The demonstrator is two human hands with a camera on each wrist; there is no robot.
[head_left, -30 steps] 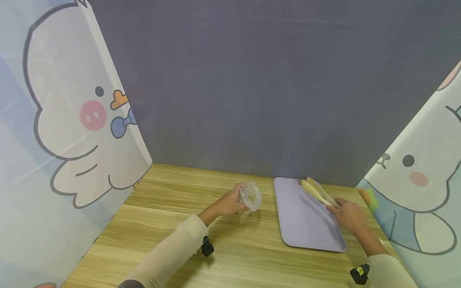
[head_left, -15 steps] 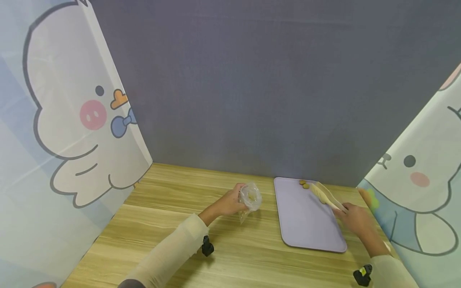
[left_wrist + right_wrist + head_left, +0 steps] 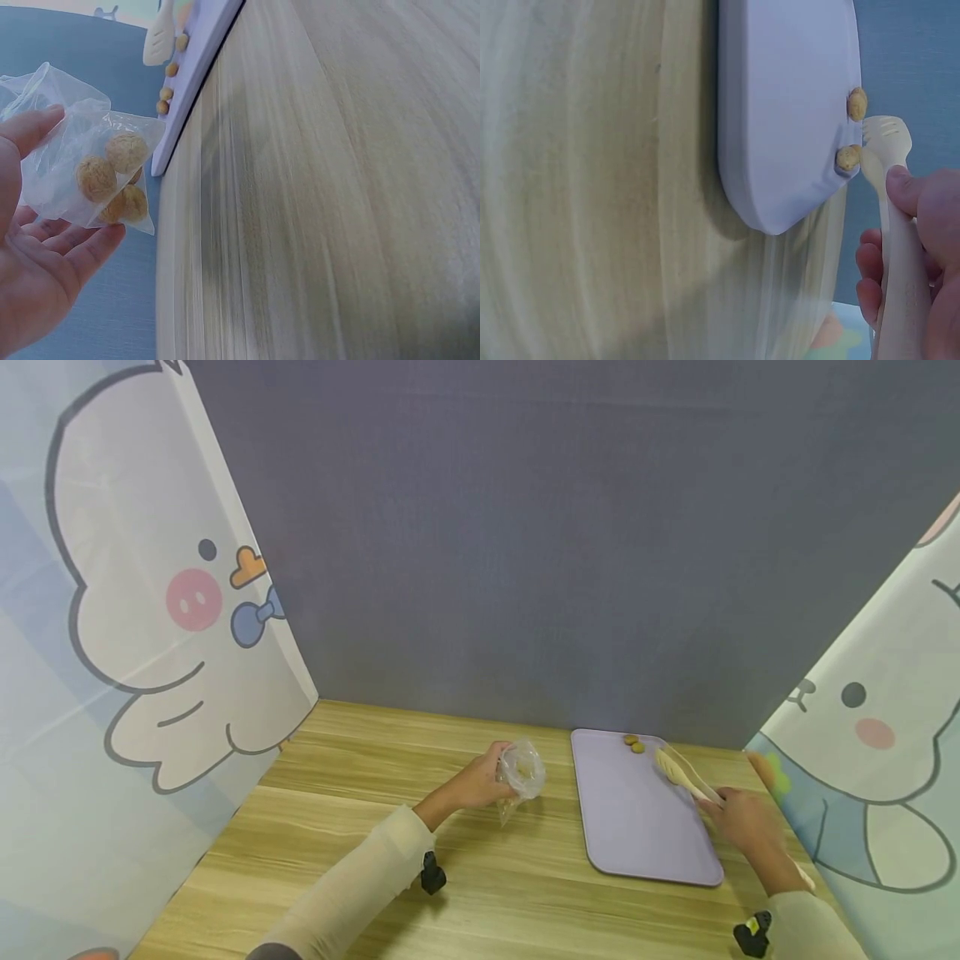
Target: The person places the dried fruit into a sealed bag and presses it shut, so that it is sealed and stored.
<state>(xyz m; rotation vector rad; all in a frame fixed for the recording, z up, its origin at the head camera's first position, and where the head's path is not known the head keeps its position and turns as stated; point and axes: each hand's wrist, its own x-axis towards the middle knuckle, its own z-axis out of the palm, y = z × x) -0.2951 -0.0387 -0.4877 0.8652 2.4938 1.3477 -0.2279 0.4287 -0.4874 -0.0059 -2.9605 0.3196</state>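
Note:
My left hand (image 3: 482, 778) holds a clear plastic bag (image 3: 522, 770) above the table, its mouth spread wide. Several walnuts (image 3: 96, 178) lie inside the bag, as the left wrist view shows, with the thumb on one side and fingers beneath. My right hand (image 3: 738, 817) grips cream tongs (image 3: 677, 775) over the right side of the lilac tray (image 3: 630, 818). In the right wrist view the tong tips are right by a walnut (image 3: 847, 157); whether they touch it I cannot tell. Two walnuts (image 3: 634, 744) lie at the tray's back edge.
The tray sits on the right part of the wood-grain table (image 3: 360, 760), close to the grey back wall (image 3: 487, 568). Printed cartoon curtains (image 3: 885, 777) stand at both sides.
The tongs and right hand have moved right and slightly nearer, away from the tray's back edge, uncovering two walnuts there. My left hand and the bag have stayed in place.

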